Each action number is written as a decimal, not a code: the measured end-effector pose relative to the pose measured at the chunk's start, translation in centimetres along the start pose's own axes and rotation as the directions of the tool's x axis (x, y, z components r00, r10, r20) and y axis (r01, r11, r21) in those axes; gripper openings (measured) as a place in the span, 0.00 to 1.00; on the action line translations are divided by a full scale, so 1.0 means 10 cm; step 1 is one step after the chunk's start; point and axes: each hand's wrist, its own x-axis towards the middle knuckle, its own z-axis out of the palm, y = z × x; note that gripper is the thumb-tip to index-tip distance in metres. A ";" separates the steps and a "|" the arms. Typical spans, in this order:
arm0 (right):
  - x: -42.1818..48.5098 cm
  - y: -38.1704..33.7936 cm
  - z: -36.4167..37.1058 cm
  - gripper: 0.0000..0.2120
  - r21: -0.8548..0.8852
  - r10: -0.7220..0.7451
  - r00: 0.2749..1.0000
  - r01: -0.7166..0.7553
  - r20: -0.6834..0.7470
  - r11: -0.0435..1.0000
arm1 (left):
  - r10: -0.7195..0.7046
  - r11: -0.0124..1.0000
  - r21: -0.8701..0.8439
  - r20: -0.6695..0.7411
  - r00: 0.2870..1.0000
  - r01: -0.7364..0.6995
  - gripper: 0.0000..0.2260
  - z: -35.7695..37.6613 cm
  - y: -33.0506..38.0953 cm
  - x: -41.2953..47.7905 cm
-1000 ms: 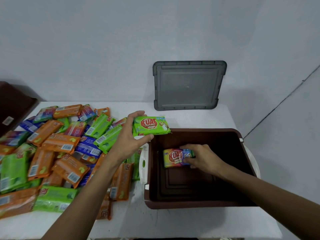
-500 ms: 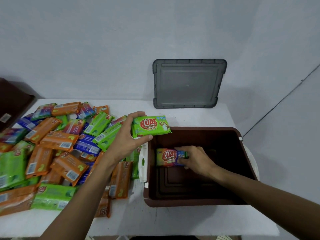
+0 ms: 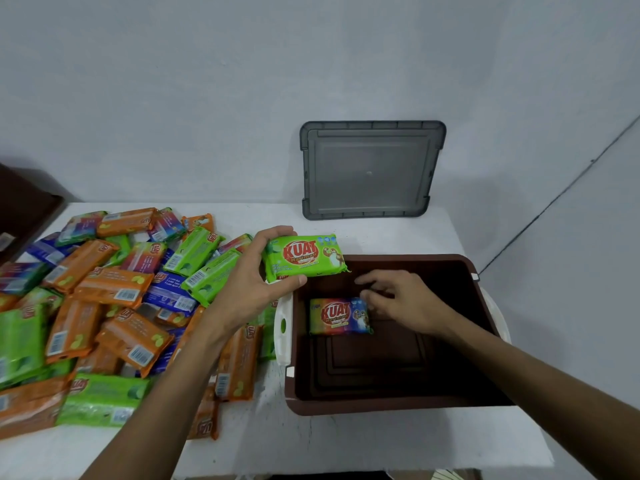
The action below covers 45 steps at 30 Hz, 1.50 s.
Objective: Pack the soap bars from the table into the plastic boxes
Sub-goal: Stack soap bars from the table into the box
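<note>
My left hand (image 3: 250,282) grips a green KUAT soap bar (image 3: 304,257) just above the far left corner of the open brown plastic box (image 3: 388,408). Inside the box, a multicoloured KUAT soap bar (image 3: 337,315) lies flat on the bottom near the left wall. Over the box, my right hand (image 3: 403,301) hovers with fingers loosely spread, just to the right of that bar and holding nothing. A heap of several orange, green and blue soap bars (image 3: 114,306) covers the left half of the white table (image 3: 346,441).
A grey lid (image 3: 372,169) leans against the wall behind the box. A white latch (image 3: 283,332) hangs on the box's left side. Another dark brown box (image 3: 20,209) shows at the far left edge. The table's front edge runs close below the box.
My right hand let go of the multicoloured bar, which now lies at the box's left wall, and lifted slightly. My left hand with the green bar stayed over the box corner.
</note>
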 end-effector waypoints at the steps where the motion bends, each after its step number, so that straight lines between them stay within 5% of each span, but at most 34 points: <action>1: -0.02 -0.07 -0.04 0.15 0.160 -0.004 1.000 0.006 -0.016 0.987 | 0.005 1.000 -0.005 0.008 1.000 -0.005 0.29 0.01 0.02 0.00; 7: -0.18 -0.41 -0.10 0.26 0.747 -0.057 0.997 0.001 0.050 0.665 | 0.060 0.998 -0.034 0.102 0.993 -0.057 0.29 0.12 0.13 -0.02; 12: -0.19 -0.39 -0.07 0.24 0.841 -0.084 0.995 -0.005 0.060 0.541 | 0.065 0.998 -0.018 0.194 0.979 -0.063 0.29 0.17 0.14 -0.03; 17: -0.28 -0.29 -0.15 0.22 0.824 -0.068 0.997 -0.001 0.048 0.566 | 0.075 0.959 0.252 0.220 0.973 -0.131 0.29 0.13 0.13 -0.02; 23: -0.49 -0.04 -0.39 0.21 0.657 -0.018 1.000 0.006 0.013 0.754 | 0.237 0.817 0.534 0.037 0.971 -0.220 0.15 0.16 -0.16 0.00; 30: -0.52 0.34 -0.41 0.20 0.298 0.147 0.987 -0.120 -0.069 0.947 | 0.372 0.690 0.660 0.029 0.928 -0.298 0.16 0.22 -0.41 -0.04; 37: -0.32 0.53 -0.17 0.23 0.074 0.274 0.957 -0.268 -0.091 0.961 | 0.317 0.710 0.658 0.021 0.948 -0.252 0.19 0.22 -0.42 -0.08; 45: -0.31 0.45 -0.09 0.18 -0.363 0.159 0.978 -0.199 -0.138 0.910 | 0.322 0.727 0.636 0.018 0.947 -0.260 0.18 0.23 -0.44 -0.08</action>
